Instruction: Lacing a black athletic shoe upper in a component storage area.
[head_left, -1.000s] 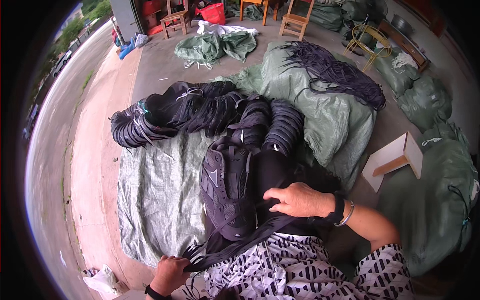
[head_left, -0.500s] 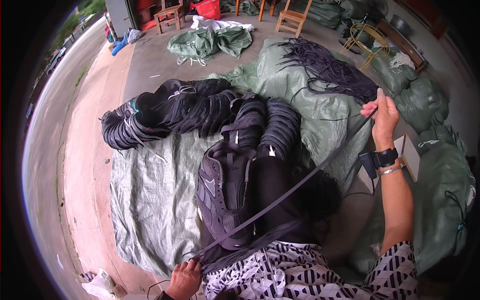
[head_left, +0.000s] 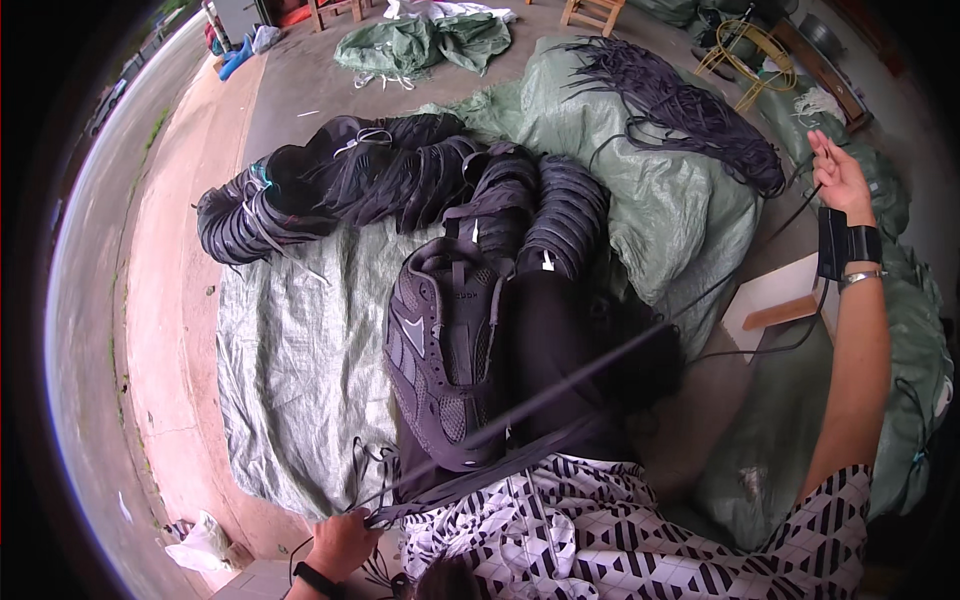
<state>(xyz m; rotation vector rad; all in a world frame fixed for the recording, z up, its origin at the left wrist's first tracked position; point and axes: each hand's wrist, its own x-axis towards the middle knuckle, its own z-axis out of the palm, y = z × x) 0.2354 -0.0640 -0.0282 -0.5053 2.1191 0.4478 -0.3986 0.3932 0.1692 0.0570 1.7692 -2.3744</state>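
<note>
A long dark shoelace [head_left: 575,382] runs slantwise across my lap between my two hands. My right hand [head_left: 842,182], raised at the far right, has its fingers pinched together on one end. At the lower left my left hand [head_left: 342,543] is closed round the other end, beside loose lace ends. More dark laces [head_left: 540,455] lie across my lap at the waist. Beneath the stretched lace, a dark grey shoe upper [head_left: 440,350] without laces rests on my legs, toe toward me. A thick bundle of dark laces [head_left: 685,120] lies beyond, on a green woven sack.
Nested rows of dark shoe uppers [head_left: 390,185] lie ahead on a pale woven sheet [head_left: 300,370]. Green sacks [head_left: 915,340] stand along the right. A white board [head_left: 770,300] and a black cable sit near my right forearm. A yellow wire reel [head_left: 750,60] is farther back.
My right hand has moved outward to the right and up, drawing the lace. My left hand has shifted slightly left. The view has tilted a little downward.
</note>
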